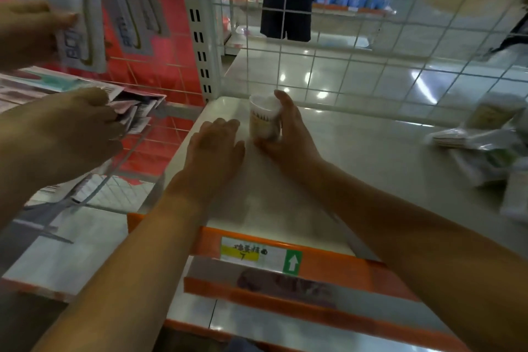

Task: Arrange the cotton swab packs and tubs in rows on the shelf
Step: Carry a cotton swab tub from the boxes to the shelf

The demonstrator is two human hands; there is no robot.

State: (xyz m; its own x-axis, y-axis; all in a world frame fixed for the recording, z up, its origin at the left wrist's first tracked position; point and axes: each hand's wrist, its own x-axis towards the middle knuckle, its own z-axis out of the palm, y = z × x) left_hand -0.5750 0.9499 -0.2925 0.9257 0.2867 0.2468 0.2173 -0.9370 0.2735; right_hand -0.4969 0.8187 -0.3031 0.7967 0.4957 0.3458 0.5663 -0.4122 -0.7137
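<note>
At the back left corner of the shelf (357,157) the right hand (288,134) wraps its fingers and thumb round a tub (263,118), which stands upright on the shelf close to the wire grid (343,46) behind it. The left hand (214,146) lies flat just beside the tub, palm down, fingers straight and relaxed, holding nothing. Off to the right, well apart from the tub, a blurred heap of packs (485,140) in clear wrap lies on the same shelf. An orange rail (328,257) with a label (257,254) runs along the near edge. To the left, another person's two hands (71,128) sort flat packets (137,111) in a wire rack. Beyond the grid someone in dark shorts (285,20) stands on the tiled floor.
</note>
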